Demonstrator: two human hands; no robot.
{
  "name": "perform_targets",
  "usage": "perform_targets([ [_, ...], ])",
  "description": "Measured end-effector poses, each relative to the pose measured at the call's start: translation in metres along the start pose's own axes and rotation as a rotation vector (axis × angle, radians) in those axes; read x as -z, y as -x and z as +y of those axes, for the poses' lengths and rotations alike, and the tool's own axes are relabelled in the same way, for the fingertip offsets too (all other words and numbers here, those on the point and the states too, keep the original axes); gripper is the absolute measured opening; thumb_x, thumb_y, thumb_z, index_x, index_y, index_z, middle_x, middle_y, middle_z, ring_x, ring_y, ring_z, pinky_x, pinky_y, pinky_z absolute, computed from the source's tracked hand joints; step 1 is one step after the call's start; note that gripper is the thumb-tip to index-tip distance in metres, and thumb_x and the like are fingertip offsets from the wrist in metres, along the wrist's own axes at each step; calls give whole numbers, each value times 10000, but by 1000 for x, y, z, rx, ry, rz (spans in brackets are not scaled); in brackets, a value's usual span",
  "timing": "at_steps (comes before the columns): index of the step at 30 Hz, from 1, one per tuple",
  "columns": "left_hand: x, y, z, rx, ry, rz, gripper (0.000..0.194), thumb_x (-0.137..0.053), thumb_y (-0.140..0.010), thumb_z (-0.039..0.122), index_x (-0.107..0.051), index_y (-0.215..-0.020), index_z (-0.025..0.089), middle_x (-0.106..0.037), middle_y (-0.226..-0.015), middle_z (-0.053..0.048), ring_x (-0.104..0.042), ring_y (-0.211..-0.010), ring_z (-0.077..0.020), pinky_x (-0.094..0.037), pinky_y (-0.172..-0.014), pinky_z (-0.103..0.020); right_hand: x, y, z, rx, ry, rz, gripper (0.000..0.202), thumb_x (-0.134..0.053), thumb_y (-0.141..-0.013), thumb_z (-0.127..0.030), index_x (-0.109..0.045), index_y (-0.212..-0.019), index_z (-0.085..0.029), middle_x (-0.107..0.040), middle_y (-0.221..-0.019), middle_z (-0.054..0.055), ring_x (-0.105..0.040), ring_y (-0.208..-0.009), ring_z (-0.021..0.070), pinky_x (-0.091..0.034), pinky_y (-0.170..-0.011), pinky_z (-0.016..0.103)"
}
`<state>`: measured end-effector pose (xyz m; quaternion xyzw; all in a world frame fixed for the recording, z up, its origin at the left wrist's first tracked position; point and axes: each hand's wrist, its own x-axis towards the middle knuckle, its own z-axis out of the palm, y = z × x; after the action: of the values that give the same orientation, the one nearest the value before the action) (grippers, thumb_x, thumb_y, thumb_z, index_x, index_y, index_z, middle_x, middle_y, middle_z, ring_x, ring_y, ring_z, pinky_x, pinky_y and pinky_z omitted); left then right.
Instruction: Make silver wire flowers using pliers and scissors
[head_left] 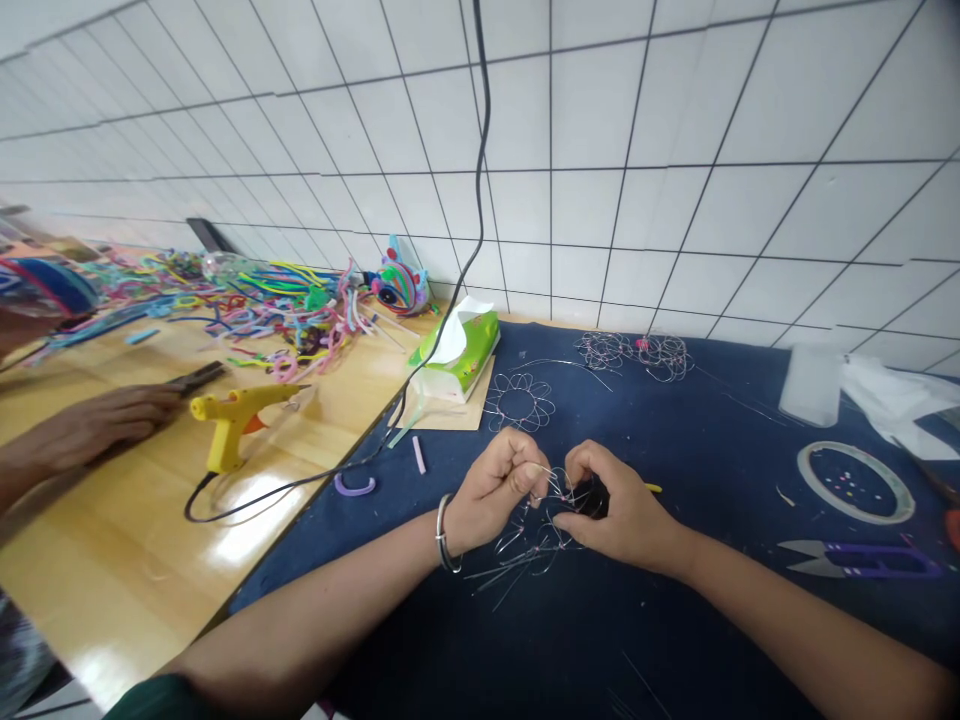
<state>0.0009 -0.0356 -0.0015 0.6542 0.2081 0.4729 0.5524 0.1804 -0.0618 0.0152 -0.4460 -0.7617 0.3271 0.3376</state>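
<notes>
A looped wire ring with tiny pinkish beads is between my two hands, above the dark blue cloth. My left hand, a silver bangle at its wrist, pinches a thin wire at the ring's upper side. From the right, my right hand curls its thumb and fingers round the other side of the ring. Something dark lies within its grip, and a yellow tip shows behind it; I cannot make out what these are. Just beyond my left hand lies a similar flower-shaped wire ring.
Purple-handled snips and a round dish of small beads lie at right. More wire rings rest near the wall. A tissue pack and a yellow glue gun stand left, its black cord crossing the cloth. A co-worker's hand holds a dark tool.
</notes>
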Motion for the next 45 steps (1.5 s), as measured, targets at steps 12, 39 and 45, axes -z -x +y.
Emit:
perform_targets([
  [12, 0, 1, -2, 11, -65, -7, 91, -425, -876, 240, -400, -843, 159, -496, -647, 9, -468, -575, -78, -397, -588, -235, 4, -1, 0, -125, -233, -174, 200, -619, -664, -186, -445, -762, -199, -442, -716, -45, -406, -643, 84, -363, -598, 223],
  [39, -1, 0, 3, 59, -164, 73, 116, -424, -876, 264, -413, -837, 156, -491, -650, 16, -440, -541, -64, -356, -539, -204, -1, -1, 0, 194, 156, 149, 219, -559, -704, -131, -532, -906, -210, -461, -990, 53, -459, -967, 177, -389, -857, 348],
  [45, -3, 0, 3, 54, -159, 51, 114, -426, -875, 264, -412, -839, 157, -494, -656, 12, -447, -551, -67, -362, -542, -203, -2, -1, -1, 230, 209, 157, 135, -526, -737, -132, -544, -843, -213, -502, -912, 46, -484, -886, 174, -425, -785, 347],
])
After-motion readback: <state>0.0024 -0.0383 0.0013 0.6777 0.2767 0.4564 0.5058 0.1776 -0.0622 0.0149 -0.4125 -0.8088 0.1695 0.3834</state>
